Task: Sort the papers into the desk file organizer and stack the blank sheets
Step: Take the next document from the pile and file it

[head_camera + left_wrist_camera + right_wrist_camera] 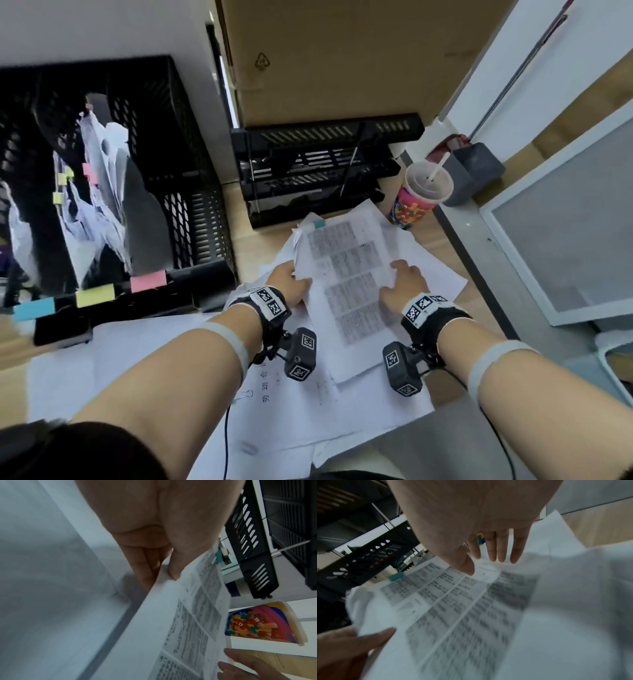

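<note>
A printed sheet [349, 274] covered in grey tables, with a teal tab [319, 224] at its far edge, is held tilted above the paper pile. My left hand [291, 281] pinches its left edge, thumb on top and fingers underneath, as the left wrist view shows for the hand [164, 573] and sheet [188, 622]. My right hand [404, 281] holds the right edge. In the right wrist view the hand [482, 563] has its thumb on the sheet [462, 601] and straight fingers behind it. The black mesh file organizer [191, 212] stands at the left, with tabbed papers in it.
Pink [148, 281], yellow [95, 295] and blue [34, 308] labels mark the organizer's front. Black stacked letter trays [325, 137] sit behind the pile, under a cardboard box [342, 61]. A colourful lidded cup [414, 202] and a grey holder [476, 171] stand at the right. Loose white sheets [120, 359] cover the desk.
</note>
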{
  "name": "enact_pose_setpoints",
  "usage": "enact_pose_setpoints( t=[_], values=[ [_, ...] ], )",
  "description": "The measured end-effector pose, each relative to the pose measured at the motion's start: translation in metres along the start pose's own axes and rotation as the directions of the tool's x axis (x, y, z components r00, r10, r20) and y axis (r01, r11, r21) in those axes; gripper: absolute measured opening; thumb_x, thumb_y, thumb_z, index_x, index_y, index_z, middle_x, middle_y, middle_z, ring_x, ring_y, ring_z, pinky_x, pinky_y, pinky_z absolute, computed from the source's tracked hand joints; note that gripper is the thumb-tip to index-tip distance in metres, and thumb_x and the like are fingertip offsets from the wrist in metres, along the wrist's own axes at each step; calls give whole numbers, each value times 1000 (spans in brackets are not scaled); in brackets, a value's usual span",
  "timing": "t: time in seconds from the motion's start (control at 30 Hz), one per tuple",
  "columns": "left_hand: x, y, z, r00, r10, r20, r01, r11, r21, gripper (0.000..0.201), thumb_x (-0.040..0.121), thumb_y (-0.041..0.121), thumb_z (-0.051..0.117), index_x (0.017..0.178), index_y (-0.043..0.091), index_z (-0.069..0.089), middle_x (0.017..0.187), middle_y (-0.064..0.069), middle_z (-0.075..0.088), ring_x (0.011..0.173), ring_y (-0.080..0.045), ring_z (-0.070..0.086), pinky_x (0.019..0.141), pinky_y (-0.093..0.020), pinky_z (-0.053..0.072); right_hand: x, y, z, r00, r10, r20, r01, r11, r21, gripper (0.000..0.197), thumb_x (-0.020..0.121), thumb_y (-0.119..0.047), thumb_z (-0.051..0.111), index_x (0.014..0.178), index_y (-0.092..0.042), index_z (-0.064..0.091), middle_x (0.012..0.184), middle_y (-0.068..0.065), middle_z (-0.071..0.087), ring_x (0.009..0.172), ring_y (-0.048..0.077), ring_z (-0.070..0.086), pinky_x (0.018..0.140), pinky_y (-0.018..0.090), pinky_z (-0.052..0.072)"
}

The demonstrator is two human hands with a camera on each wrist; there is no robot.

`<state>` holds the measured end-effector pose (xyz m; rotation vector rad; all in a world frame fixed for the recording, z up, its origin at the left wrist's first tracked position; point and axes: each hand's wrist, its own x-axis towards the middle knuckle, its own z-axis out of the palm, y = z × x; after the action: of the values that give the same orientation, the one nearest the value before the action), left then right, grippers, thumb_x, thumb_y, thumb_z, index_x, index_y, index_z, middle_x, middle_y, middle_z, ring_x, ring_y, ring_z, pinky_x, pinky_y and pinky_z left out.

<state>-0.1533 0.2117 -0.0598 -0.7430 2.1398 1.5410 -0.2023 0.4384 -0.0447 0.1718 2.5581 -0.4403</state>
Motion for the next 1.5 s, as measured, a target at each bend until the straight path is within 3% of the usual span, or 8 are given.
enact_pose_setpoints(
  t=[0.33,0.57,0.67,0.87,1.03,1.17,1.3,1.5],
  values=[
    [-71,-21,-127,996,-87,7,87,988,-126,29,90,4,64,119,8,64,111,-15,72,97,-31,72,82,-46,61,-30,-102,-2,946,-308,105,274,928,253,25,86,-9,59,110,-14,63,105,0,62,102,21,59,84,25,42],
    [-119,-66,-205,991,-89,-97,68,978,-198,26,91,18,69,116,11,68,106,-10,75,95,-27,74,83,-47,61,-74,-173,36,891,-441,109,408,882,235,25,86,-9,59,106,-21,66,95,-2,65,83,18,59,68,24,46],
    [-134,-80,-232,989,-90,-116,64,975,-212,21,94,19,66,111,8,68,106,-14,75,95,-29,74,85,-49,61,-91,-197,45,884,-451,125,410,875,259,18,84,-13,61,89,-30,65,89,-6,68,88,19,63,79,34,55],
    [-155,-96,-285,983,10,-183,-25,997,-79,23,95,18,64,106,-2,68,105,-28,72,91,-38,72,84,-49,60,-115,-282,31,861,-494,-117,502,794,342,41,85,-31,69,120,-14,56,99,-4,60,95,15,56,87,26,44],
    [-166,-104,-315,985,42,-170,-38,999,27,22,95,18,65,105,-1,70,83,-4,71,58,0,66,49,-13,49,-122,-368,18,871,-474,-128,475,750,461,40,82,-46,69,104,-13,60,85,1,65,80,20,68,79,35,56],
    [-172,-122,-334,992,6,-127,1,999,49,15,96,24,64,99,10,70,85,2,69,71,-10,64,55,-18,53,-117,-399,23,914,-407,11,316,726,611,15,89,-23,65,84,-11,56,76,11,68,51,16,66,49,26,52],
    [-172,-138,-343,993,-22,-112,20,1000,-24,9,96,19,64,90,15,69,89,0,71,76,-12,66,58,-22,54,-112,-398,30,861,-464,-209,509,765,396,21,85,-15,53,68,-3,57,62,13,72,59,19,73,64,43,62],
    [-172,-135,-346,995,-17,-95,13,999,-38,15,94,25,67,100,13,72,106,-9,75,98,-29,70,86,-46,60,-131,-371,39,741,-510,-437,603,791,100,43,87,-28,55,50,-8,45,47,1,53,54,22,56,54,29,43]
  ],
)
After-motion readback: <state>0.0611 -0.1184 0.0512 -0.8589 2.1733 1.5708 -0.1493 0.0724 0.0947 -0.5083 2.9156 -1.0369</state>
